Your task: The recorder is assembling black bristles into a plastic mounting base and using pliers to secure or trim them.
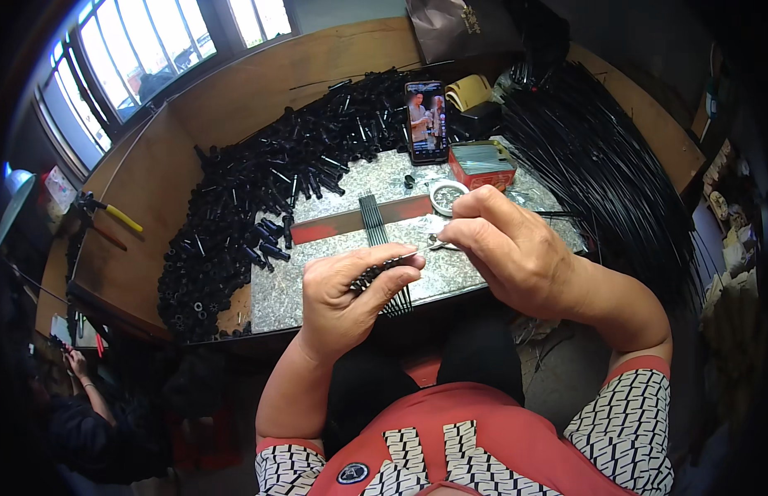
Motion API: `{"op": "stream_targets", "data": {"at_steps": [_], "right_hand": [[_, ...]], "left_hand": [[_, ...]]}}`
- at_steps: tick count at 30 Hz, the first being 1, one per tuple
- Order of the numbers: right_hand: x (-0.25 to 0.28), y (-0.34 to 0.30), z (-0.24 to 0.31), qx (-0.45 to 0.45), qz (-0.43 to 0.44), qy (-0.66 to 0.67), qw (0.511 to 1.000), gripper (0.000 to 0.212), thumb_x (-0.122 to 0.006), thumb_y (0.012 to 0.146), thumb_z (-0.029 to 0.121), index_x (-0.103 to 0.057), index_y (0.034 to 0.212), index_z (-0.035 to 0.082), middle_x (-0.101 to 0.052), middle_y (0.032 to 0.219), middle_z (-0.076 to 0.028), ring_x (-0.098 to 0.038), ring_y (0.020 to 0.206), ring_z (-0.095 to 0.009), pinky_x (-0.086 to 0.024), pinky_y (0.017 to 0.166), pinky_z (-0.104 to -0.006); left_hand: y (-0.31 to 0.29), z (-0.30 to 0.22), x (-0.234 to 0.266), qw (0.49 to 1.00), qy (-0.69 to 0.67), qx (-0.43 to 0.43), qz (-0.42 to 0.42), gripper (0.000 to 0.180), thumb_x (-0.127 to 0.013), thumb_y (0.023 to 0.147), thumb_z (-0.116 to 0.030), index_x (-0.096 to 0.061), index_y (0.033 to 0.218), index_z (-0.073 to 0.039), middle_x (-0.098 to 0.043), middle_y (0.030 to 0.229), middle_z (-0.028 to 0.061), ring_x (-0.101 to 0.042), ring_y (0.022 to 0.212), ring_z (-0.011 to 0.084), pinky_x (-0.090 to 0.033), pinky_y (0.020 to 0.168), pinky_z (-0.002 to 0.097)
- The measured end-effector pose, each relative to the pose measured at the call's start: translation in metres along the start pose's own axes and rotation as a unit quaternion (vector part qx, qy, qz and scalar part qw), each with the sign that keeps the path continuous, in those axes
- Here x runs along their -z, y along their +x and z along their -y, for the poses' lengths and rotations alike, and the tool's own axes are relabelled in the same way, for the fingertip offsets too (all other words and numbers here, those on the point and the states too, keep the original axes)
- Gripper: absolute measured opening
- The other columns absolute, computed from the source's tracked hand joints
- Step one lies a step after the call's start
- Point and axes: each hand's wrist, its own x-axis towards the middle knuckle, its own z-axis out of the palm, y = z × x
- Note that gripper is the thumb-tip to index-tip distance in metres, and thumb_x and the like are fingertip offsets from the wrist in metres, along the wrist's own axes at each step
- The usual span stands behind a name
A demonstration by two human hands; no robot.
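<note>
My left hand [343, 289] is closed round a bunch of thin black pieces [374, 271], with thumb and forefinger pinched together at their tip. Close beside it, my right hand [516, 252] pinches a small silvery metal piece [434, 241] that meets the left fingertips; its exact kind is too small to tell. Below and behind the left hand, a row of thin black rods [372, 217] lies across a reddish-brown bar [318, 231] on a speckled grey board [276, 289]. Just beyond the right fingers stands a round white dish [434, 207] with small metal bits inside.
Black tubular fittings [268, 165] are heaped at left and back. A phone [426, 124] stands upright behind a red box of thin silvery rods [483, 178]. Long black rods [607, 157] fill the right side. Pliers [111, 215] hang at the wooden wall; another person [95, 405] works lower left.
</note>
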Motion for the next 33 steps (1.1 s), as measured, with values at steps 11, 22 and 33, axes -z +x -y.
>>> {"op": "stream_targets", "data": {"at_steps": [11, 22, 33], "right_hand": [[0.013, 0.01, 0.001, 0.06, 0.014, -0.043, 0.997, 0.036, -0.066, 0.069, -0.001, -0.066, 0.104, 0.004, -0.054, 0.084, -0.006, -0.054, 0.072, -0.02, -0.045, 0.061, -0.0318], [0.014, 0.013, 0.001, 0.05, 0.027, 0.039, 0.998, 0.034, -0.069, 0.069, -0.004, -0.067, 0.101, 0.005, -0.054, 0.082, -0.007, -0.053, 0.071, -0.02, -0.045, 0.059, -0.0303], [0.003, 0.018, 0.015, -0.003, 0.028, 0.176, 0.984, 0.04, -0.073, 0.072, -0.002, -0.065, 0.11, 0.004, -0.059, 0.087, -0.011, -0.061, 0.073, -0.023, -0.051, 0.06, -0.0314]], "left_hand": [[0.004, 0.0, 0.008, 0.996, 0.03, -0.029, 0.078, 0.024, -0.076, 0.079, -0.01, -0.071, 0.101, 0.0, -0.073, 0.087, 0.012, -0.072, 0.078, 0.019, -0.055, 0.068, 0.0263], [0.005, 0.005, 0.007, 0.989, 0.085, -0.08, 0.095, 0.037, -0.082, 0.07, -0.02, -0.071, 0.101, -0.002, -0.072, 0.086, 0.0119, -0.072, 0.077, 0.0233, -0.056, 0.067, 0.0288], [0.002, 0.011, 0.002, 0.983, 0.096, -0.127, 0.096, 0.037, -0.085, 0.062, -0.022, -0.07, 0.09, -0.002, -0.07, 0.078, 0.0108, -0.069, 0.069, 0.0271, -0.054, 0.061, 0.0314]]}}
